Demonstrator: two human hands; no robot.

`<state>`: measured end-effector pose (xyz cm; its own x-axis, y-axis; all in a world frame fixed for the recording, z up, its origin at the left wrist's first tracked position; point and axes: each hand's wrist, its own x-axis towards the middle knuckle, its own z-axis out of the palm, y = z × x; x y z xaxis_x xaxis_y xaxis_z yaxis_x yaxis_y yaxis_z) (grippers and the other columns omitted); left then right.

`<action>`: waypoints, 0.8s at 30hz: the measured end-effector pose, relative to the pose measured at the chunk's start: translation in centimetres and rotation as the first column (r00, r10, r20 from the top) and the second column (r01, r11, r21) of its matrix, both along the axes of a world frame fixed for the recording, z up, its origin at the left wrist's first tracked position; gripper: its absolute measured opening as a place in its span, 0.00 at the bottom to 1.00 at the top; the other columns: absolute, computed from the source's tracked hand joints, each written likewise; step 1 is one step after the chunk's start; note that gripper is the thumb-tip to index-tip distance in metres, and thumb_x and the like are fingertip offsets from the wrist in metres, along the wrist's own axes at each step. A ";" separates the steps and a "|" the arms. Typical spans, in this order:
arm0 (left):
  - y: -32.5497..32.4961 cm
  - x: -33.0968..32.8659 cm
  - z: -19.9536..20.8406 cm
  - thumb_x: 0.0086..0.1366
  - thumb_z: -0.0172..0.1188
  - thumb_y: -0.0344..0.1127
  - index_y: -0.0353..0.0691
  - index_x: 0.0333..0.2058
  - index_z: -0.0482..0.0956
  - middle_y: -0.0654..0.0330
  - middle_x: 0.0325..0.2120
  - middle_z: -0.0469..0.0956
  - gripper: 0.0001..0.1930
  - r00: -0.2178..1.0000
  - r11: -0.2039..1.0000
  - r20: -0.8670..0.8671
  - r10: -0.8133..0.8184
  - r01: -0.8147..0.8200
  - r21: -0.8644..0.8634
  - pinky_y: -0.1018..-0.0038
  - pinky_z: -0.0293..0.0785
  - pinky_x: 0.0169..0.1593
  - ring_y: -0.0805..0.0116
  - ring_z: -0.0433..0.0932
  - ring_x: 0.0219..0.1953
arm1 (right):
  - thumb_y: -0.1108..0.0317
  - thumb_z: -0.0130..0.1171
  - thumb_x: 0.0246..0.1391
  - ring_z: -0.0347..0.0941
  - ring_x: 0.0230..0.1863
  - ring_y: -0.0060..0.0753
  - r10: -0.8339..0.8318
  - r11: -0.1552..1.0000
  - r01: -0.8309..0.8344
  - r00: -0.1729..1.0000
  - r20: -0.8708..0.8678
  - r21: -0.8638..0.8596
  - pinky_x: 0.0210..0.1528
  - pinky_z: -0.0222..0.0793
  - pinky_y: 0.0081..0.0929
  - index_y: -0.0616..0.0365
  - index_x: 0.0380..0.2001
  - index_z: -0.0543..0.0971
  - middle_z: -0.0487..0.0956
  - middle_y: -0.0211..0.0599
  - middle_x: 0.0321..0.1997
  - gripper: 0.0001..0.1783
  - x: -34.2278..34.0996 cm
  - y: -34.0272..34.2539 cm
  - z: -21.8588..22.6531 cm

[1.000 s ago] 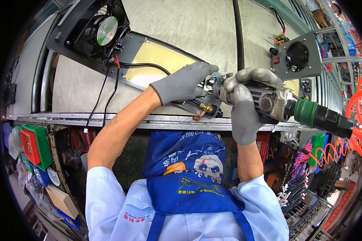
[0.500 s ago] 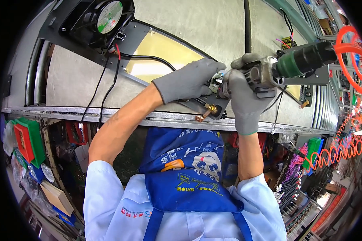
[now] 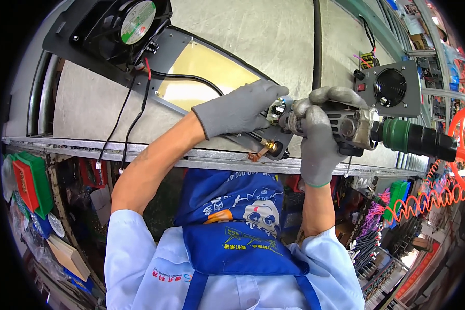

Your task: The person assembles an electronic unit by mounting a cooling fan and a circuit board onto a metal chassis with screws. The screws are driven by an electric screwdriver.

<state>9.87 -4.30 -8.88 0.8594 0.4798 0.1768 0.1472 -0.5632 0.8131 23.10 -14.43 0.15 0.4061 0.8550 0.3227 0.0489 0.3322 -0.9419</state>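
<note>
Workshop, cluttered; red and green bins (image 3: 45,199) sit low at my left, beyond the counter's near edge. Metal counter (image 3: 263,41) runs across in front of me, its broad top giving long parts room to lie flat.

Largest piece: grey sheet-metal chassis (image 3: 176,45), laid slantwise from upper left down toward my hands. I judge the slant brings its near end within easy reach. Yellow sheet (image 3: 206,72) lies along its floor; axial fan (image 3: 138,23) at the far end, well away from the work. Two thin black leads (image 3: 142,111) trail over the near edge, out of the way.

Farther right, a second fan panel (image 3: 405,95) with a red rocker switch (image 3: 361,87), beyond the tool.

Grey pneumatic tool (image 3: 349,125) lies nearly level, tail to the right toward the coiled orange hose (image 3: 431,199), nose pointing left. My right hand (image 3: 318,142), gloved, grasps it around the front body, probably to guide the nose closely.

My left hand (image 3: 237,108), gloved, is bent over the chassis end, seemingly steadying it. Pinching or only pressing: cannot tell.

Brass terminal (image 3: 269,144) sits just below and right of the left fingers. Smallest: a pale metallic fitting (image 3: 277,110), right at those fingertips, between hand and tool nose; whether the nose touches it, I cannot tell.
</note>
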 end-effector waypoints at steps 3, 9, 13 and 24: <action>0.1 0.1 0.2 0.57 0.69 0.28 0.38 0.66 0.65 0.47 0.58 0.74 0.38 1.000 1.000 0.003 -0.004 0.004 0.010 0.56 0.70 0.65 0.47 0.71 0.63 | 0.86 0.58 0.56 0.78 0.38 0.28 -0.030 0.997 0.030 1.000 -0.003 0.065 0.40 0.80 0.29 0.62 0.54 0.68 0.78 0.45 0.45 0.23 -0.2 -0.1 0.2; 0.1 0.1 -0.5 0.56 0.70 0.28 0.37 0.66 0.65 0.46 0.58 0.73 0.39 0.999 1.000 0.045 0.000 -0.001 0.020 0.56 0.69 0.66 0.46 0.71 0.63 | 0.88 0.57 0.54 0.79 0.39 0.28 -0.045 0.998 0.044 0.998 0.049 0.037 0.40 0.80 0.29 0.62 0.53 0.69 0.79 0.44 0.43 0.23 -0.9 0.0 0.2; 0.1 0.0 -0.4 0.56 0.70 0.28 0.37 0.66 0.66 0.45 0.58 0.73 0.38 0.999 1.000 0.046 0.004 -0.003 -0.020 0.56 0.69 0.66 0.45 0.71 0.63 | 0.88 0.58 0.53 0.79 0.40 0.27 -0.109 0.993 0.115 0.985 0.133 -0.040 0.42 0.80 0.28 0.62 0.52 0.69 0.79 0.42 0.41 0.23 -0.9 0.5 0.6; -0.2 0.2 -0.5 0.57 0.69 0.28 0.35 0.63 0.68 0.44 0.56 0.74 0.35 1.000 1.000 0.008 0.017 -0.017 0.007 0.56 0.71 0.64 0.45 0.73 0.61 | 0.85 0.60 0.57 0.79 0.39 0.30 -0.022 0.998 0.025 0.998 0.054 -0.049 0.41 0.81 0.31 0.60 0.53 0.67 0.77 0.45 0.42 0.23 -0.7 -0.1 0.1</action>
